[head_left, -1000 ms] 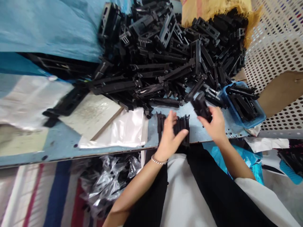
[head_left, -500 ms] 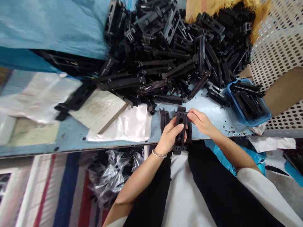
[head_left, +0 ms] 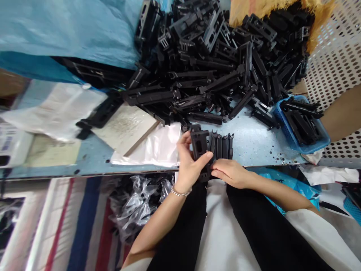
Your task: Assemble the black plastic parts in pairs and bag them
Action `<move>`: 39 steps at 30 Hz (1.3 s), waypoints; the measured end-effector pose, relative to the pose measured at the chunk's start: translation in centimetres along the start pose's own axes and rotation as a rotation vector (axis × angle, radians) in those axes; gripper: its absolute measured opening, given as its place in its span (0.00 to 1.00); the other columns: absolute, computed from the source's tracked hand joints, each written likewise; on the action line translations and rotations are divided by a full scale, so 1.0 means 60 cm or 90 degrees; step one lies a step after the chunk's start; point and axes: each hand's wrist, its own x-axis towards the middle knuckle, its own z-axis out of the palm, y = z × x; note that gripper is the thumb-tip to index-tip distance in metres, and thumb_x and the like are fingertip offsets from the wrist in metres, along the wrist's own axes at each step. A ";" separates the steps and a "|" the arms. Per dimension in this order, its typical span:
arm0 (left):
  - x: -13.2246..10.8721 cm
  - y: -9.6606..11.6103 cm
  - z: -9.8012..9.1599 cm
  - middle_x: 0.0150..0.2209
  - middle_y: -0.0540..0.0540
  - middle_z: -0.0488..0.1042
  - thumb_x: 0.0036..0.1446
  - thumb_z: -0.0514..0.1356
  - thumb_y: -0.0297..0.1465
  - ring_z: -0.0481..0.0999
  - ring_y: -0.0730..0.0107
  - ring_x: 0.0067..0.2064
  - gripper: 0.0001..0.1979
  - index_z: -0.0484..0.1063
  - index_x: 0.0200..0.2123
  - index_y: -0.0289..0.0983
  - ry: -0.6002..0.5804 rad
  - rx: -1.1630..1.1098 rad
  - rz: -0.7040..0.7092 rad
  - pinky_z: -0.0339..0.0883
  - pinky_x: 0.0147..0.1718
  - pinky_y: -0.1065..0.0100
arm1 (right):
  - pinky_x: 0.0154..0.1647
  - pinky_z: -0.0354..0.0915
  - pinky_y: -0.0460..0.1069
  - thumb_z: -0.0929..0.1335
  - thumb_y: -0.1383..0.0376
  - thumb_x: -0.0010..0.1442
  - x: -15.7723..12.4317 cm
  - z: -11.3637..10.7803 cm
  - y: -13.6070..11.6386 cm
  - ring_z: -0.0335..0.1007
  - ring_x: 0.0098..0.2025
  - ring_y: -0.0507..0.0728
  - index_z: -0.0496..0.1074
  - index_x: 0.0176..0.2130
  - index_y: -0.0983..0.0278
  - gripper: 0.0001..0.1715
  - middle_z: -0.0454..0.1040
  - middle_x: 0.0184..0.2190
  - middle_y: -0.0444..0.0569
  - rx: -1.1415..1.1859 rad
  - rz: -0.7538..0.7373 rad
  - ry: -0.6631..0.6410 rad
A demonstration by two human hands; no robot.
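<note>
The left hand point(head_left: 190, 165), with a thin bracelet point(head_left: 180, 192) on its wrist, is closed around a black plastic part point(head_left: 199, 145); its fingers point(head_left: 207, 158) curl over the part and hold it upright, just above the near edge of the blue surface point(head_left: 254, 148); the right hand point(head_left: 232, 173) lies flat and open beside it, and its fingers point(head_left: 218, 173) hold nothing I can see; a row of black parts point(head_left: 221, 146) stands just past those fingers; a big heap of black parts point(head_left: 208, 71) lies far off; a blue basket point(head_left: 303, 128) with more parts sits on the right; a clear bag point(head_left: 138, 207) of parts lies near, below the surface
</note>
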 end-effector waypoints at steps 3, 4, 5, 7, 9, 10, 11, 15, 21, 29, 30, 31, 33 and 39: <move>0.019 -0.024 -0.053 0.44 0.43 0.73 0.54 0.67 0.42 0.78 0.61 0.42 0.30 0.58 0.54 0.40 0.092 0.166 -0.003 0.74 0.44 0.58 | 0.46 0.71 0.54 0.57 0.60 0.75 -0.009 -0.043 0.049 0.74 0.44 0.57 0.71 0.52 0.60 0.17 0.77 0.42 0.50 -0.053 0.103 0.074; 0.028 -0.030 -0.067 0.43 0.43 0.73 0.55 0.65 0.42 0.77 0.58 0.43 0.26 0.60 0.52 0.39 0.112 0.243 -0.028 0.73 0.46 0.55 | 0.49 0.70 0.56 0.57 0.61 0.74 -0.012 -0.064 0.075 0.73 0.46 0.59 0.71 0.55 0.60 0.18 0.77 0.44 0.52 -0.113 0.166 0.143; 0.035 -0.036 -0.075 0.41 0.43 0.74 0.56 0.64 0.42 0.77 0.55 0.44 0.23 0.62 0.50 0.39 0.119 0.319 -0.055 0.72 0.48 0.52 | 0.51 0.69 0.59 0.57 0.63 0.73 -0.015 -0.087 0.105 0.72 0.48 0.61 0.70 0.56 0.61 0.19 0.76 0.45 0.54 -0.185 0.240 0.226; 0.046 -0.049 -0.075 0.40 0.42 0.74 0.58 0.61 0.42 0.76 0.51 0.45 0.18 0.65 0.47 0.38 0.098 0.421 -0.084 0.70 0.51 0.48 | 0.59 0.64 0.65 0.58 0.67 0.71 -0.020 -0.131 0.167 0.68 0.56 0.66 0.68 0.59 0.64 0.22 0.72 0.52 0.61 -0.339 0.389 0.347; 0.052 -0.065 -0.059 0.44 0.39 0.76 0.61 0.57 0.43 0.76 0.48 0.50 0.18 0.67 0.49 0.38 0.061 0.434 -0.049 0.68 0.54 0.47 | 0.59 0.61 0.69 0.60 0.69 0.68 -0.024 -0.165 0.221 0.64 0.60 0.72 0.65 0.62 0.70 0.26 0.66 0.59 0.68 -0.429 0.506 0.366; 0.054 -0.076 -0.050 0.47 0.37 0.76 0.63 0.55 0.43 0.75 0.48 0.51 0.19 0.68 0.51 0.37 0.046 0.427 -0.020 0.67 0.55 0.47 | 0.59 0.61 0.70 0.61 0.70 0.66 -0.027 -0.178 0.242 0.63 0.61 0.74 0.65 0.63 0.71 0.27 0.64 0.61 0.70 -0.447 0.541 0.360; 0.056 -0.086 -0.042 0.49 0.36 0.76 0.65 0.52 0.42 0.75 0.48 0.53 0.20 0.68 0.53 0.37 0.036 0.424 0.012 0.67 0.56 0.47 | 0.58 0.62 0.69 0.62 0.69 0.66 -0.030 -0.189 0.259 0.64 0.60 0.74 0.65 0.63 0.72 0.27 0.62 0.62 0.71 -0.445 0.556 0.350; 0.062 -0.120 -0.033 0.47 0.31 0.76 0.68 0.48 0.38 0.73 0.45 0.54 0.20 0.72 0.52 0.32 0.022 0.522 0.153 0.62 0.59 0.42 | 0.60 0.63 0.65 0.64 0.64 0.66 -0.055 -0.206 0.272 0.68 0.56 0.68 0.71 0.58 0.67 0.23 0.68 0.55 0.64 -0.303 0.495 0.404; 0.027 -0.075 0.021 0.64 0.28 0.62 0.68 0.53 0.45 0.59 0.44 0.67 0.32 0.59 0.68 0.33 -0.048 0.422 0.255 0.52 0.66 0.41 | 0.47 0.71 0.57 0.68 0.47 0.61 -0.055 -0.130 0.143 0.74 0.42 0.59 0.76 0.53 0.57 0.26 0.77 0.41 0.48 0.255 0.396 0.492; -0.001 -0.009 0.082 0.45 0.44 0.77 0.58 0.65 0.51 0.78 0.61 0.44 0.30 0.68 0.56 0.39 -0.297 -0.089 -0.045 0.73 0.45 0.62 | 0.46 0.71 0.56 0.62 0.54 0.72 -0.012 -0.064 0.033 0.71 0.44 0.60 0.74 0.49 0.61 0.18 0.74 0.42 0.54 -0.085 0.080 0.396; 0.000 -0.005 0.077 0.37 0.47 0.77 0.57 0.66 0.50 0.77 0.66 0.36 0.28 0.69 0.52 0.38 -0.303 -0.108 -0.086 0.73 0.37 0.66 | 0.45 0.71 0.55 0.62 0.53 0.71 -0.011 -0.072 0.039 0.71 0.44 0.60 0.73 0.49 0.61 0.18 0.74 0.42 0.54 -0.131 0.055 0.385; -0.001 -0.002 0.073 0.31 0.50 0.75 0.56 0.67 0.50 0.74 0.70 0.29 0.26 0.69 0.48 0.38 -0.314 -0.125 -0.125 0.71 0.30 0.68 | 0.43 0.70 0.55 0.62 0.51 0.71 -0.010 -0.078 0.047 0.70 0.43 0.60 0.72 0.48 0.61 0.19 0.74 0.41 0.54 -0.164 0.031 0.367; -0.002 0.004 0.069 0.25 0.54 0.70 0.55 0.67 0.51 0.69 0.73 0.23 0.26 0.68 0.45 0.37 -0.323 -0.146 -0.176 0.66 0.23 0.71 | 0.40 0.69 0.54 0.61 0.49 0.71 -0.001 -0.085 0.059 0.69 0.40 0.60 0.71 0.42 0.62 0.21 0.73 0.37 0.53 -0.173 0.003 0.324; 0.012 0.011 0.061 0.25 0.53 0.69 0.54 0.68 0.50 0.67 0.76 0.21 0.23 0.67 0.39 0.39 -0.161 -0.173 -0.165 0.62 0.19 0.72 | 0.32 0.63 0.47 0.52 0.53 0.76 0.027 -0.061 0.034 0.66 0.29 0.51 0.65 0.34 0.62 0.26 0.70 0.28 0.44 0.066 0.099 0.145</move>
